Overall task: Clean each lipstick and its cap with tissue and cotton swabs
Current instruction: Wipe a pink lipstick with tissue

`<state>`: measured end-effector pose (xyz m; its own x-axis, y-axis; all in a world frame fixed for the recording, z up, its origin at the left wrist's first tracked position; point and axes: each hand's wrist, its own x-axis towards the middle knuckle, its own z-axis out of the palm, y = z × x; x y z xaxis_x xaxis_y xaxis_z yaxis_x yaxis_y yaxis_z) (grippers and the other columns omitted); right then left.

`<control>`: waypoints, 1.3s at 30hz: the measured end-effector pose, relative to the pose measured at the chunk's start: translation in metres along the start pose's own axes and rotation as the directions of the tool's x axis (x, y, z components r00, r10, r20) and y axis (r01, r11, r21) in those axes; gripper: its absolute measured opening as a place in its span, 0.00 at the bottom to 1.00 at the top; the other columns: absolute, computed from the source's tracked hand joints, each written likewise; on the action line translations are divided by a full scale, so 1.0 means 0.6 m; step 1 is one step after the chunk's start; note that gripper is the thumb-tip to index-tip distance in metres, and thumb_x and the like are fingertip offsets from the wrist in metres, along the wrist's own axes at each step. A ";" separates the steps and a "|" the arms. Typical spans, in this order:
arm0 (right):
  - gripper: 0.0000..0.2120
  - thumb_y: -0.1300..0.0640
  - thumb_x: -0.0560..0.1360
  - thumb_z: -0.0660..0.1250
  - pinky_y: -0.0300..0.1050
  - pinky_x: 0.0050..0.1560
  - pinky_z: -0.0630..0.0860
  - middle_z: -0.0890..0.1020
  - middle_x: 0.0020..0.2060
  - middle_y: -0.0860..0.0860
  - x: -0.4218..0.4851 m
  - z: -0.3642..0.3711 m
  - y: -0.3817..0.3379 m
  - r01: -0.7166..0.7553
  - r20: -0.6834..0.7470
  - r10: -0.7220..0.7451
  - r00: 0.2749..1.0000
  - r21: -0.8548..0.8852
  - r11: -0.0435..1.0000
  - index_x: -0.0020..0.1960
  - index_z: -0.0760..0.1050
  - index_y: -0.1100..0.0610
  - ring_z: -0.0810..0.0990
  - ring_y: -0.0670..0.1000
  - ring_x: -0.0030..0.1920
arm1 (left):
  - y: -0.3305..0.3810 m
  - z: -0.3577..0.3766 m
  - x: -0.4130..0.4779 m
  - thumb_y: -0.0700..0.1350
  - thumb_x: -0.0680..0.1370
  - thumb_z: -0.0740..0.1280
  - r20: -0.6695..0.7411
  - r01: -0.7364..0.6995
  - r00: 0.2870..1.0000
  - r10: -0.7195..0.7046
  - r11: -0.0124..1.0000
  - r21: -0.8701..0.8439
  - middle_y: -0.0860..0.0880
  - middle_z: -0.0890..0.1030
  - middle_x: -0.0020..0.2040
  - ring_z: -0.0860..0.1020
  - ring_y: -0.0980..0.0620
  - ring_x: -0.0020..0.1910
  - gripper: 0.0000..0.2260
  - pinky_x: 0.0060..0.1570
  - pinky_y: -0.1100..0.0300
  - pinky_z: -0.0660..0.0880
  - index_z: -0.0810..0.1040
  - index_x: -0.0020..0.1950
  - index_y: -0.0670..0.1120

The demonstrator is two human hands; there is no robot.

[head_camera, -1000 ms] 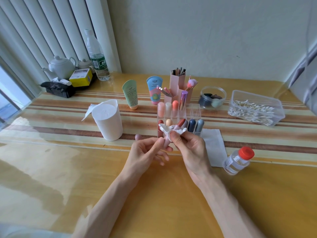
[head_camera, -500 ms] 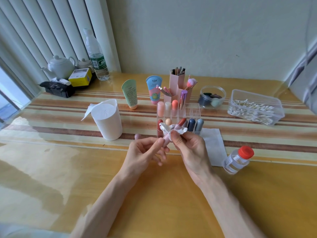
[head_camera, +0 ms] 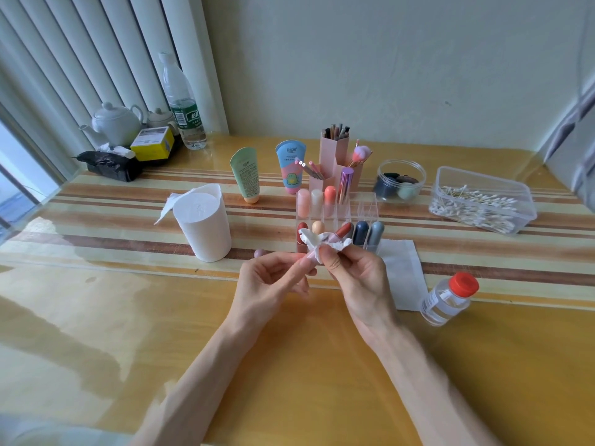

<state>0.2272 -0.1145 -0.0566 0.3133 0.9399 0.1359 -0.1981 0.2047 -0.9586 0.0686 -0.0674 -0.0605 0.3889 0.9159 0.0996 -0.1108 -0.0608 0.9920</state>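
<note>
Both your hands are raised over the table, meeting just in front of the organizer. Your left hand pinches the lower end of the lipstick between thumb and forefinger, other fingers loosely curled. The lipstick tilts up and away to the right, red tip bare. Your right hand pinches a crumpled tissue round the pink tube; the tissue flares out on both sides of your fingertips.

A small lilac cap lies on the table just left of your left hand; whether it is this lipstick's, cannot tell. The organizer holds more lipsticks upright in two rows; some cells at right hold none.

Tissue roll stands left of the organizer, one sheet end loose; swab box far right, open; a flat tissue sheet lies beside your right hand; clear bottle with red cap just right of the sheet.

Behind: two tubes, brush holder, jar; teapot and water bottle at far left.
</note>
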 end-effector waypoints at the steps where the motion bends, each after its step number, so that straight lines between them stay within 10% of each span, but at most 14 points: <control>1: 0.13 0.55 0.80 0.71 0.50 0.65 0.79 0.88 0.51 0.58 0.000 0.000 0.002 -0.004 -0.005 0.004 1.000 -0.008 1.000 0.53 0.85 0.66 0.86 0.56 0.59 | -0.003 -0.001 0.000 0.45 0.78 0.75 -0.028 -0.036 0.999 0.037 0.998 0.052 0.42 0.85 0.36 0.83 0.44 0.36 0.08 0.43 0.55 0.82 0.86 0.50 0.39; 19: 0.13 0.57 0.81 0.70 0.41 0.58 0.79 0.88 0.47 0.61 -0.002 -0.001 -0.006 -0.007 0.042 0.008 0.999 -0.026 1.000 0.50 0.84 0.68 0.86 0.54 0.57 | 0.001 0.000 0.001 0.50 0.85 0.63 0.159 0.133 0.979 -0.127 0.991 -0.025 0.43 0.85 0.42 0.79 0.49 0.32 0.17 0.28 0.60 0.75 0.84 0.52 0.37; 39: 0.13 0.55 0.80 0.71 0.44 0.63 0.79 0.89 0.52 0.57 -0.003 0.003 -0.009 -0.031 0.021 0.031 0.999 0.009 0.999 0.55 0.85 0.65 0.86 0.53 0.59 | -0.003 0.004 -0.003 0.49 0.81 0.71 -0.023 -0.046 0.999 0.049 0.992 0.116 0.46 0.84 0.36 0.77 0.50 0.28 0.11 0.29 0.60 0.74 0.86 0.51 0.42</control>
<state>0.2259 -0.1166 -0.0514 0.2871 0.9514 0.1112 -0.2165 0.1776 -0.9600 0.0699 -0.0700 -0.0620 0.3618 0.9206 0.1467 -0.0224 -0.1488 0.9886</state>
